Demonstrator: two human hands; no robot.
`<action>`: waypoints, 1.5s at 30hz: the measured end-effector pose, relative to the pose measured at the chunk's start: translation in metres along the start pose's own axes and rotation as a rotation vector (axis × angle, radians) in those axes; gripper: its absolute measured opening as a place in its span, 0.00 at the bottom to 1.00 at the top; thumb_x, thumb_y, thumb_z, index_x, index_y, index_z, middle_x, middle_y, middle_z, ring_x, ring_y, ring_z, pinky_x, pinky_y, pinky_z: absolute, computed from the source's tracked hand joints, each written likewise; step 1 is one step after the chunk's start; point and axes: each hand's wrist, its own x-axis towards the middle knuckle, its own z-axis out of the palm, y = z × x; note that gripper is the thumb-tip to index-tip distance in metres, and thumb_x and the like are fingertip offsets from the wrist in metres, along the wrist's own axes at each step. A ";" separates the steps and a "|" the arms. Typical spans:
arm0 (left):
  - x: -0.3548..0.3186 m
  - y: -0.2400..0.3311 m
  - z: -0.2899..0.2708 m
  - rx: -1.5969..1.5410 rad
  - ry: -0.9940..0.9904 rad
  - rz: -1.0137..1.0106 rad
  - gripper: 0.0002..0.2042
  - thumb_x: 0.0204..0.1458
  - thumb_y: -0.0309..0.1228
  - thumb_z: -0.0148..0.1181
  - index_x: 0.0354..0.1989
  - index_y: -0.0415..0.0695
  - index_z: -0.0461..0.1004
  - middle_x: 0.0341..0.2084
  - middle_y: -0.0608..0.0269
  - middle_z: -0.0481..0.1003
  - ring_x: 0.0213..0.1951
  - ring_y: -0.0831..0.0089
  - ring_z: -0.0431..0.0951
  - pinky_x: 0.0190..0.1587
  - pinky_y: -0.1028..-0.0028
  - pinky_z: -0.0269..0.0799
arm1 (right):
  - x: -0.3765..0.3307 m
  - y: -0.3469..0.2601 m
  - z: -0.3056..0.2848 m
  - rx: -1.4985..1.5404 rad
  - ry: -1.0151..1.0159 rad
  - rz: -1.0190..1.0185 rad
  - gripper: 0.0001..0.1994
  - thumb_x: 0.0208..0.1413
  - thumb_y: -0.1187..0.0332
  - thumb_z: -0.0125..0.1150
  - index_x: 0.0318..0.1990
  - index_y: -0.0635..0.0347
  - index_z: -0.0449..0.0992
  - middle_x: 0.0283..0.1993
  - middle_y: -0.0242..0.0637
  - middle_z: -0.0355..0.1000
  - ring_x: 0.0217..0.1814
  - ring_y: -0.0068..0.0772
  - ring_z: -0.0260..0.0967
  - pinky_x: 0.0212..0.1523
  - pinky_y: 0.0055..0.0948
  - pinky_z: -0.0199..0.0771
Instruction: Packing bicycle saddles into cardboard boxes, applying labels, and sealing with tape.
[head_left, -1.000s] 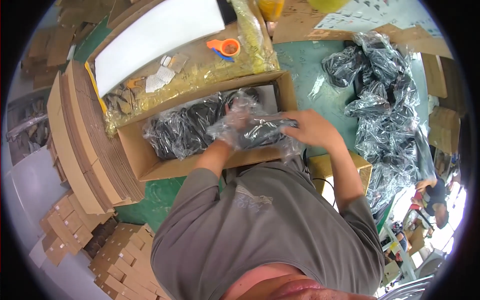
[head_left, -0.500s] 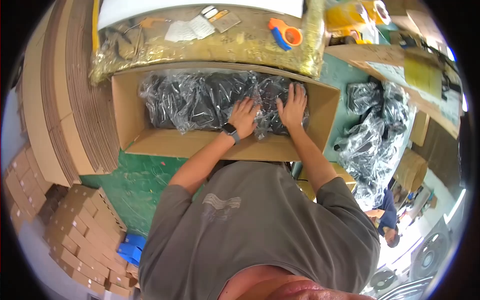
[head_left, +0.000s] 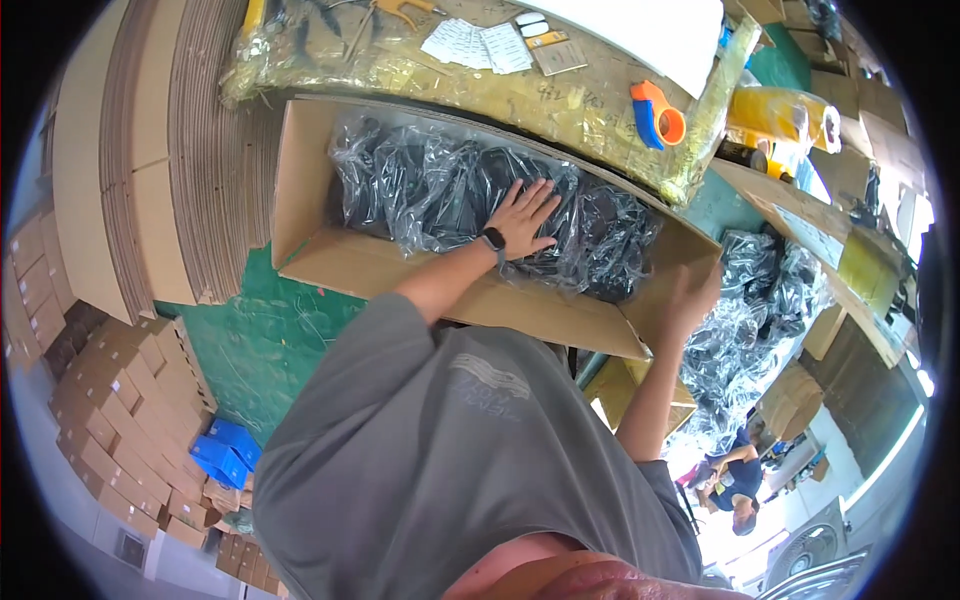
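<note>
A long open cardboard box (head_left: 470, 290) stands in front of me, holding a row of black items in clear plastic wrap (head_left: 440, 185). What the wrapped items are cannot be made out. My left hand (head_left: 522, 222), with a dark watch on its wrist, lies on the wrap near the middle of the row, fingers spread. At the box's right end is my right hand (head_left: 690, 300), thumb and fingers apart and nothing seen in them. It is beside the end wall; whether it touches the cardboard is unclear. More black items in clear wrap (head_left: 755, 330) lie just beyond it.
Behind the box, a tape-covered bench (head_left: 560, 95) carries an orange-and-blue tape dispenser (head_left: 657, 115), papers (head_left: 475, 45) and pliers (head_left: 405, 12). Stacked flat cardboard (head_left: 215, 150) stands at left, with cartons (head_left: 130, 420) and blue bins (head_left: 226, 452) below. Another person (head_left: 740, 480) is at lower right.
My right hand has left the wrapped items and moved right to the box's end. My left hand stays on the wrap, fingers more spread. The whole view has turned somewhat.
</note>
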 end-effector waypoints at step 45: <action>-0.133 -0.117 -0.135 0.182 0.426 -0.762 0.63 0.40 0.51 0.80 0.78 0.32 0.45 0.78 0.33 0.45 0.79 0.39 0.42 0.79 0.44 0.38 | 0.038 -0.140 0.072 0.160 -0.305 -0.457 0.32 0.50 0.61 0.73 0.63 0.59 0.74 0.62 0.53 0.73 0.75 0.51 0.63 0.75 0.54 0.60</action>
